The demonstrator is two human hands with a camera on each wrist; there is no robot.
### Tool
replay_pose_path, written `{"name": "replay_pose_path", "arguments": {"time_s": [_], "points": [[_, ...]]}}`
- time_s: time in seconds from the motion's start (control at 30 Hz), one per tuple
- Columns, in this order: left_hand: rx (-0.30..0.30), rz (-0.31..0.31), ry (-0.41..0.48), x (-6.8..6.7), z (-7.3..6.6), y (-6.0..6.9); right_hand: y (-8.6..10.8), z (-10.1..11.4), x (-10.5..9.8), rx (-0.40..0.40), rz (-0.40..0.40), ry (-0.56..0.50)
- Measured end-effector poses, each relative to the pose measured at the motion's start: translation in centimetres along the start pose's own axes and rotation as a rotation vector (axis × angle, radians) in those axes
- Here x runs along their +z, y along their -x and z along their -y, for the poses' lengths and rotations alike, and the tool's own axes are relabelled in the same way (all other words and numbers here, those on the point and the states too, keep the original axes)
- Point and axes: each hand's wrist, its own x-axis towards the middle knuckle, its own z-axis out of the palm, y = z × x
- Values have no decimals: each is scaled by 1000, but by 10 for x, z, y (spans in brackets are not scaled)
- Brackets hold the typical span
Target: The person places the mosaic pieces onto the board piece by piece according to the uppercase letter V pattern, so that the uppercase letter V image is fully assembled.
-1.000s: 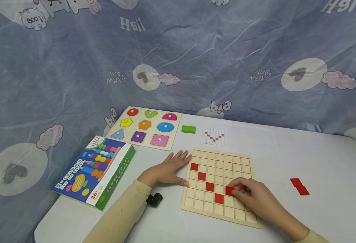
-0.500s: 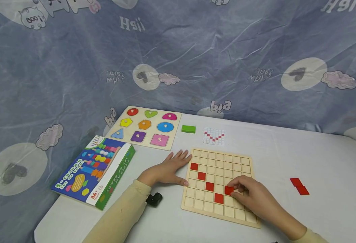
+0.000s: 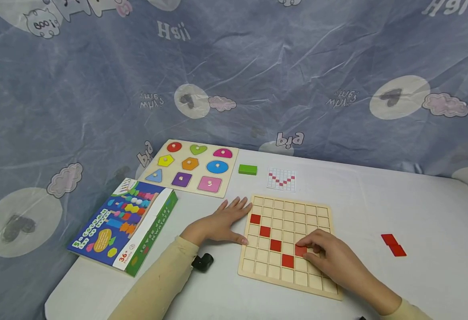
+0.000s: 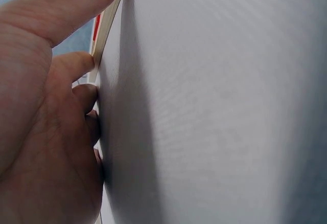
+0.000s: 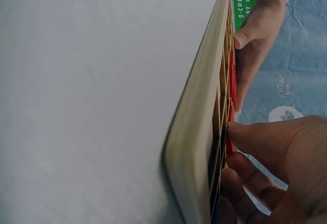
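In the head view a wooden grid board (image 3: 283,214) lies flat on the white table. Several red square tiles sit in its cells; from an upper-left tile (image 3: 255,218) they step diagonally down to a lower one (image 3: 287,261). Up and right of that lowest tile, my right hand (image 3: 335,258) has thumb and index finger at opposite edges of another red tile (image 3: 300,251), which lies at a cell. My left hand (image 3: 220,224) rests spread at the board's left edge, thumb and fingertips touching it. The right wrist view shows the board (image 5: 196,132) edge-on, with the right fingers (image 5: 255,137) over it.
Two loose red tiles (image 3: 388,240) lie to the right. Behind the board are a small grid pattern card (image 3: 282,179) and a green block (image 3: 247,170). A knobbed shape puzzle (image 3: 194,178) and a bead-set box (image 3: 146,240) stand left. A black object (image 3: 203,263) is near the left sleeve.
The red tile under my right fingers has shifted slightly left and now lies more squarely at its cell. The right hand moved slightly left with it; the left hand stayed still.
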Motion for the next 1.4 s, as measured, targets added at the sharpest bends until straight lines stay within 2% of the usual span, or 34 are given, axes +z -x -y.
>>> {"name": "replay_pose_path", "arguments": {"time_s": [0.3,0.57,1.07,1.4], "points": [[2,-3,4,-1,-1,1,-1,1,-1,26,30,-6],[4,-1,6,-1,0,1,-1,1,-2,4,25,-11],[-12,2,-6,2,2,-1,0,1,-2,25,20,-18],[-12,2,-4,2,2,-2,3,-1,-7,-7,-35,-20]]}}
